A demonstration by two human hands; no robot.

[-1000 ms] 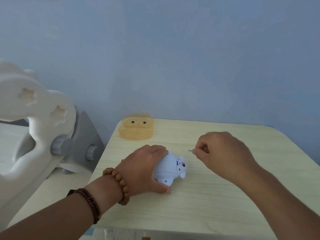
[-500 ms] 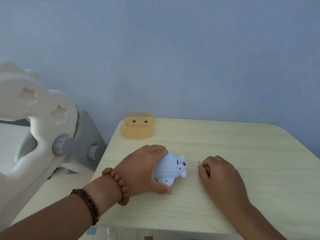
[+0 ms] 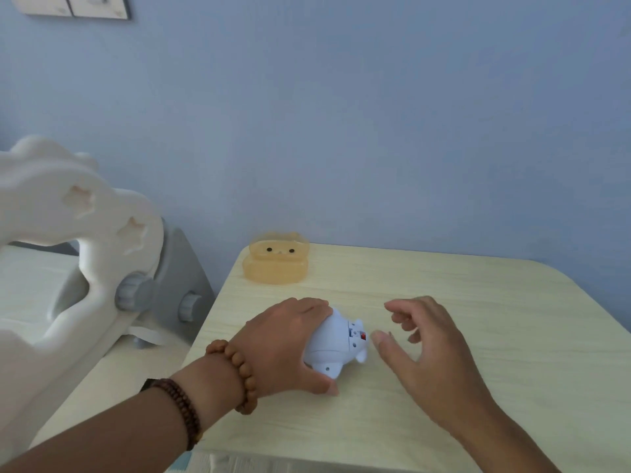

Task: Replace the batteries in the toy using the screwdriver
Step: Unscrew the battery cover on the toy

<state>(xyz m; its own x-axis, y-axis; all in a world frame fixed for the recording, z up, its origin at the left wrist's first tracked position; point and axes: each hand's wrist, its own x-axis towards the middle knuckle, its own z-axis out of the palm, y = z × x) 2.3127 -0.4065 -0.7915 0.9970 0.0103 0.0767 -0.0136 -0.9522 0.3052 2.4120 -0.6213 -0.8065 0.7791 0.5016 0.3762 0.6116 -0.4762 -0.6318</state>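
We are facing a plain pale-blue wall (image 3: 375,114), with a white switch plate (image 3: 73,6) sitting at its top left. A light wood-grain table (image 3: 495,319) is standing against it, and white-and-grey furniture (image 3: 51,216) with star-shaped cut-outs is standing beside the table's left edge. Soft, even light is falling everywhere.

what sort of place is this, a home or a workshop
Most likely a home, perhaps a child's room: a white frame with star cutouts stands at the left, an orange animal-faced box sits on the pale wooden table, and the wall is soft blue.
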